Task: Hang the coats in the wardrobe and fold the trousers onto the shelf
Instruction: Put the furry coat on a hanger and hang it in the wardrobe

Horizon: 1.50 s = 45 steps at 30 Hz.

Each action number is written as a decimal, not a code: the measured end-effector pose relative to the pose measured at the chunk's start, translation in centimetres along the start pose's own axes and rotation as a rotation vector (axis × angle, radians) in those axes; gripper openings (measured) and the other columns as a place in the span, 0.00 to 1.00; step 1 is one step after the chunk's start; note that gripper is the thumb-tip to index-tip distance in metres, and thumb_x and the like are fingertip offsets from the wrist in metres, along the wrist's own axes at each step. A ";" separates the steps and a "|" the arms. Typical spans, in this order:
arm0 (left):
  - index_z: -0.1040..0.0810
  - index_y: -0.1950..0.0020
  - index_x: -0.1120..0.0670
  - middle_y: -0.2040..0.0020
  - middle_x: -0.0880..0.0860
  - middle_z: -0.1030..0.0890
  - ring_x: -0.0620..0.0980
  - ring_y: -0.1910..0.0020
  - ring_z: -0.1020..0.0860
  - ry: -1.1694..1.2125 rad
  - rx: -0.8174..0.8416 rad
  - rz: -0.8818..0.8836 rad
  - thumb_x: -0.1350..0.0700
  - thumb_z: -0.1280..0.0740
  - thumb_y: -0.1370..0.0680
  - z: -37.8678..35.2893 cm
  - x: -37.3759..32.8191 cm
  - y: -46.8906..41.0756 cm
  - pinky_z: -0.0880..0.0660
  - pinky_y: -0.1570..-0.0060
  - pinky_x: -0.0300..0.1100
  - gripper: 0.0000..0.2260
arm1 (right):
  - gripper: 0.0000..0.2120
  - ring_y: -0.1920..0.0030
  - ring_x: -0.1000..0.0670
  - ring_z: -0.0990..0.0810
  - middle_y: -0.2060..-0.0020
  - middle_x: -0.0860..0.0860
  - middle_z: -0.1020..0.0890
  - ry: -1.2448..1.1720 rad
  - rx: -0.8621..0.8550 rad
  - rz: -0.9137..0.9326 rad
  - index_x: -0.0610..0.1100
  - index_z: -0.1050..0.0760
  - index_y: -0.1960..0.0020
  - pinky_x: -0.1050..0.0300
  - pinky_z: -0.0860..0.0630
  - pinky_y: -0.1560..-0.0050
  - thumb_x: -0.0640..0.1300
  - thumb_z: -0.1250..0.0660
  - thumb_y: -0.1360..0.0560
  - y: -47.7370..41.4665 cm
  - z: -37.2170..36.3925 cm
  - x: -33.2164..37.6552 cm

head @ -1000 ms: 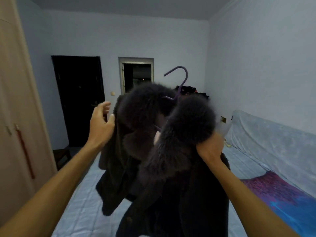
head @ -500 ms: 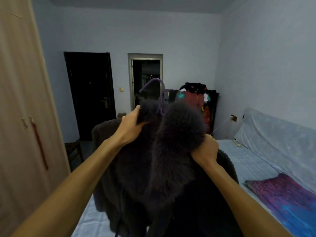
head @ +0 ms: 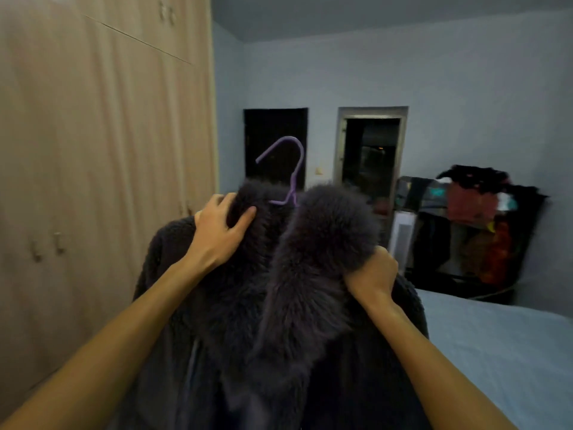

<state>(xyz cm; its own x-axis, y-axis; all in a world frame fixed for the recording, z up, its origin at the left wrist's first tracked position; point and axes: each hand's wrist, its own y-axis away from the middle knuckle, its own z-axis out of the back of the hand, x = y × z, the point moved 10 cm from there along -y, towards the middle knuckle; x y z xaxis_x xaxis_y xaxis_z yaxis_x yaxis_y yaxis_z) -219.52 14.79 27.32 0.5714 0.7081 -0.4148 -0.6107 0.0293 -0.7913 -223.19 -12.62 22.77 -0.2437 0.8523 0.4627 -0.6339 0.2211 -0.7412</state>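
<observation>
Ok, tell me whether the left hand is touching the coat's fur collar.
Touching. The head view shows the left hand gripping the fur collar, thumb and fingers pressed into the fur just left of the purple hanger.

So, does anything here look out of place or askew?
Mainly the heap of clothes piled untidily over the dark rack by the far wall. The coat looks fine on its purple hanger, hook sticking up through the collar; the wardrobe doors in view are shut.
</observation>
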 end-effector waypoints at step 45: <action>0.38 0.26 0.51 0.29 0.56 0.33 0.58 0.30 0.37 -0.901 -0.648 0.555 0.49 0.36 0.22 73.1 15.6 22.5 0.38 0.32 0.58 0.26 | 0.10 0.46 0.39 0.22 0.48 0.42 0.19 -0.764 0.545 0.089 0.43 0.24 0.46 0.50 0.27 0.51 0.46 0.38 0.23 18.4 -17.4 70.4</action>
<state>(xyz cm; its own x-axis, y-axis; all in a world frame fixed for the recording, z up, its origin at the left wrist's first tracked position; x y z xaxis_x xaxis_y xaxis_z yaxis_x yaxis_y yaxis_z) -264.41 78.07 35.81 -0.4143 0.7532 -0.5110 -0.1197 -0.6016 -0.7898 -239.24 59.69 33.27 -0.6002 0.2712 0.7525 -0.7990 -0.2468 -0.5483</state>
